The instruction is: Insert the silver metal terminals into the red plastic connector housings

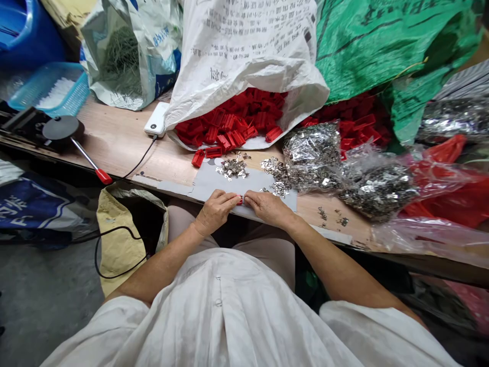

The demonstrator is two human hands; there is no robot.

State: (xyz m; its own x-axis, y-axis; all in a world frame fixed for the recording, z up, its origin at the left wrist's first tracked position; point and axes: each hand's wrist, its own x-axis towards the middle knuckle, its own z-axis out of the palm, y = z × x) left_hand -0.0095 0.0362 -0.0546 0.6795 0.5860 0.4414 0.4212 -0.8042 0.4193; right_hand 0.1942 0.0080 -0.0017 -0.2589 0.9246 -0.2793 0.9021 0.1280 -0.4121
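My left hand (218,208) is closed on a small red plastic part (240,200), of which only a bit shows between the fingers. My right hand (266,206) meets it from the other side, fingertips pinched together; whatever they hold is too small or too covered to make out. Both hands are at the front edge of a grey sheet (204,178) on the bench. Just beyond them lies a pile of small silvery metal pieces (233,168), with another pile (280,178) to the right.
A white sack (248,41) spills red plastic parts (229,122). Clear bags of metal pieces (376,188) and a green sack (382,46) stand right. At left are a red-handled lever tool (86,153), a white power bank (156,120) with cable, and a yellow sack (118,229) below the edge.
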